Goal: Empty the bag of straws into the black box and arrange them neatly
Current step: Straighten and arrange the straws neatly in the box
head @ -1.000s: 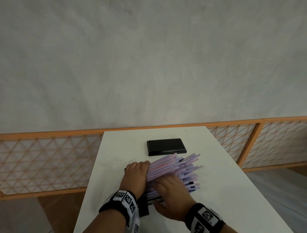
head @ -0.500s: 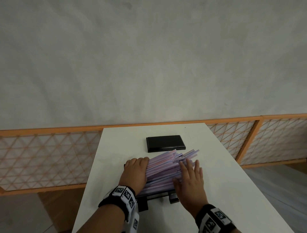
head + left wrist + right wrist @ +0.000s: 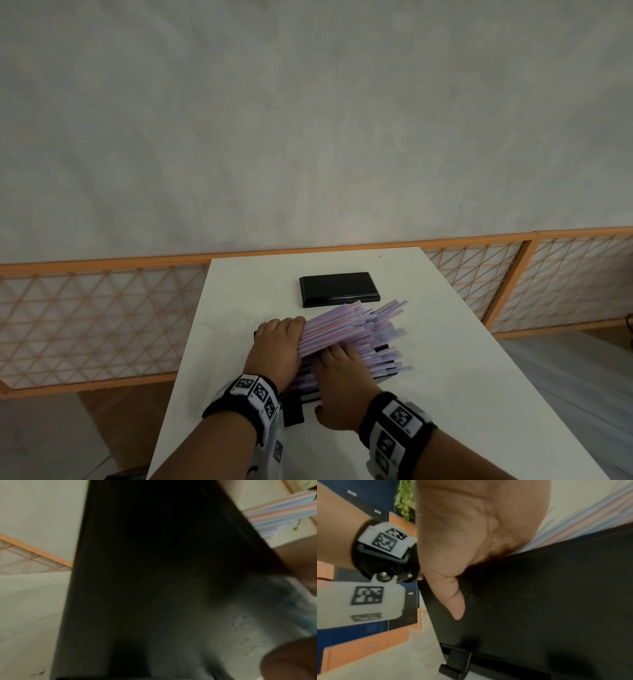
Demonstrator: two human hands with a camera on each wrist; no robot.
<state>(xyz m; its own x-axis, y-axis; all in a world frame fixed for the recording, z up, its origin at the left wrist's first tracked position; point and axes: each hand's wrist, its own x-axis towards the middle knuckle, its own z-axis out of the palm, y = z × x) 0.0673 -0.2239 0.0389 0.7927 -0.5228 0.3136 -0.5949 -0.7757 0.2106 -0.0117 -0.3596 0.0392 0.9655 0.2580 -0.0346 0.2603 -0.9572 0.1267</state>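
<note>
I saw my left hand (image 3: 275, 349) laid over the near-left end of the straws (image 3: 346, 330), its fingers curled down over the bundle's edge and gripping it. My right hand (image 3: 337, 387) lay just beside it on the lower part of the pile; its fingers reached into the straws, and I could not tell whether they were straight or curled. In the right wrist view the thumb (image 3: 452, 601) pressed flat against the matte black wall of the black box (image 3: 539, 601).

The straws were thin, smooth plastic tubes in pale pink, lilac and blue, heaped in a fanned slant inside and over the box beneath both hands, their far ends splaying out unevenly past my right hand. A small black latch (image 3: 457, 665) jutted from the box's near edge.

Beyond my hands, a flat rectangular black lid (image 3: 339, 288) with bevelled edges lay on the smooth white table (image 3: 479, 394), apart from the straw tips. An orange-framed lattice screen (image 3: 102, 318) stood behind the table.
</note>
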